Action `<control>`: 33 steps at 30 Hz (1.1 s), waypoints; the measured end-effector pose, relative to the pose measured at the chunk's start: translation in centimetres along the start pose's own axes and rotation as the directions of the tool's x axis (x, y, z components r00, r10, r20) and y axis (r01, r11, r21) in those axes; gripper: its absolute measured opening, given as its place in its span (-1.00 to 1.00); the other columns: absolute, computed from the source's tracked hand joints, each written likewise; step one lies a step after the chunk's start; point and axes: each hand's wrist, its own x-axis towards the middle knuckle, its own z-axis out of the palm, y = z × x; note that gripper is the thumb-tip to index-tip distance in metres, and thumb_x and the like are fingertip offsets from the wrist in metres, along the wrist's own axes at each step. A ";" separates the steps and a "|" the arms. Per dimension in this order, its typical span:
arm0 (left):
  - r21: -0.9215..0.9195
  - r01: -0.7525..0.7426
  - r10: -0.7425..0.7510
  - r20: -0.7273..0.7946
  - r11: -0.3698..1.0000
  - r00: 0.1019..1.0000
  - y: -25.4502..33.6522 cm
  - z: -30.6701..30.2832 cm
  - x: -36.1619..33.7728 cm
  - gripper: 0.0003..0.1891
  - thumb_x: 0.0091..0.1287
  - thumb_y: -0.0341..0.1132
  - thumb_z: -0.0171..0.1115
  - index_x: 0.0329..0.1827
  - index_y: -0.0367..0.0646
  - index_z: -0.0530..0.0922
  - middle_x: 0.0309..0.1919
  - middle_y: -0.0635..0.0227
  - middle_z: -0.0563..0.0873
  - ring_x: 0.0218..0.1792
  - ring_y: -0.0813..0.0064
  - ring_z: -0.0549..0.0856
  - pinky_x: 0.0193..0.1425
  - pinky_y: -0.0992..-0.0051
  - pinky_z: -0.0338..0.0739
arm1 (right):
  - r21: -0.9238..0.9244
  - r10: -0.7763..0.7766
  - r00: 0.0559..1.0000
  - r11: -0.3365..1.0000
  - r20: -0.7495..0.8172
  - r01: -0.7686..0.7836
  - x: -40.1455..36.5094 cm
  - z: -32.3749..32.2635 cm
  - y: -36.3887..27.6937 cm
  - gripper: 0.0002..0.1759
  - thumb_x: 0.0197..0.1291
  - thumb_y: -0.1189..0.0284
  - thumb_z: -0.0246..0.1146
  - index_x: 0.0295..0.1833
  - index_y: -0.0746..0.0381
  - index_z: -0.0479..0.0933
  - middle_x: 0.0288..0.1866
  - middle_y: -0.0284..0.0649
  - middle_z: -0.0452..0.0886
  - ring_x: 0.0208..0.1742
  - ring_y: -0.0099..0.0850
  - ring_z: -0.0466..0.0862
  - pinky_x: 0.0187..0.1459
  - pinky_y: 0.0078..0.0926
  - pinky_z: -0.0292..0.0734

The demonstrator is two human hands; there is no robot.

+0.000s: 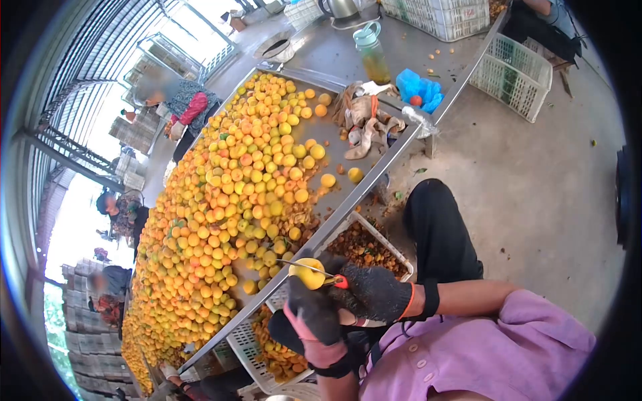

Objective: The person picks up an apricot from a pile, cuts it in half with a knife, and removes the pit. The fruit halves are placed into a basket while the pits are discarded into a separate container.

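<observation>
My left hand (314, 317), in a dark and pink glove, is closed around a yellow apricot (307, 273). In my right hand (376, 293), gloved in dark grey with an orange cuff edge, is a knife (340, 281) with a red handle. Its thin blade lies across the apricot, the tip pointing out to the left beyond the fruit. Both hands are close together at the near edge of the metal table (394, 150). A large heap of apricots (231, 180) covers much of that table just past them.
Below the table edge stand a crate of brown scraps (364, 246) and a white crate of orange fruit pieces (271, 351). Gloves and rags (368, 120), a blue plastic bag (420, 90) and a bottle (371, 53) lie farther off. Several people are across the table.
</observation>
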 end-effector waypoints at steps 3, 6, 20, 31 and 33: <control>0.432 -0.312 0.294 0.110 0.846 0.949 -1.3 -1.5 -0.2 -0.55 0.44 -0.11 -0.15 0.00 -0.39 0.46 -0.20 0.09 0.67 -0.21 0.30 0.67 -0.06 0.44 0.49 | 0.257 0.285 0.948 0.914 0.142 -0.313 -0.4 -0.2 -0.1 -0.59 0.22 0.24 0.15 0.10 0.23 0.41 -0.03 -0.08 0.55 -0.15 -0.18 0.62 -0.20 -0.35 0.53; 0.214 -0.159 0.157 0.028 0.964 0.987 1.1 0.1 -0.2 -0.69 0.37 -0.31 -0.01 -0.01 -0.41 0.48 -0.22 0.17 0.68 -0.20 0.38 0.66 -0.07 0.50 0.49 | 0.301 0.263 0.952 0.905 0.159 -0.300 0.2 -1.7 -0.3 -0.59 0.20 0.30 0.15 0.11 0.27 0.37 -0.15 -0.04 0.57 -0.23 -0.11 0.62 -0.26 -0.29 0.52; -0.567 0.041 0.102 0.219 0.823 0.970 -1.8 0.4 1.5 -0.41 0.36 -0.15 0.03 0.31 -0.39 0.19 0.13 0.07 0.47 0.15 0.20 0.50 0.26 0.20 0.36 | 0.255 0.091 0.992 0.960 0.092 -0.112 1.5 -0.6 2.3 -0.54 0.08 0.33 0.24 0.04 0.33 0.33 -0.33 0.02 0.56 -0.32 0.02 0.58 -0.34 -0.22 0.47; 0.011 -0.133 0.127 0.233 0.991 0.964 0.3 -4.4 4.1 -0.62 0.25 -0.26 0.11 -0.05 -0.45 0.51 -0.20 0.10 0.65 -0.21 0.31 0.66 -0.09 0.43 0.56 | 0.023 0.142 0.904 0.986 0.402 -0.165 3.5 -5.1 0.5 -0.67 0.13 0.38 0.19 -0.02 0.31 0.40 -0.35 0.05 0.54 -0.31 0.02 0.57 -0.37 -0.21 0.48; 0.016 -0.058 0.053 0.238 0.998 0.970 0.8 -5.1 4.4 -0.65 0.17 -0.32 0.15 -0.07 -0.43 0.52 -0.21 0.12 0.65 -0.18 0.32 0.65 -0.07 0.41 0.56 | 0.032 -0.045 0.908 0.999 0.416 0.035 4.5 -5.2 1.6 -0.68 0.12 0.34 0.20 -0.08 0.30 0.41 -0.43 0.08 0.51 -0.39 0.04 0.56 -0.43 -0.16 0.44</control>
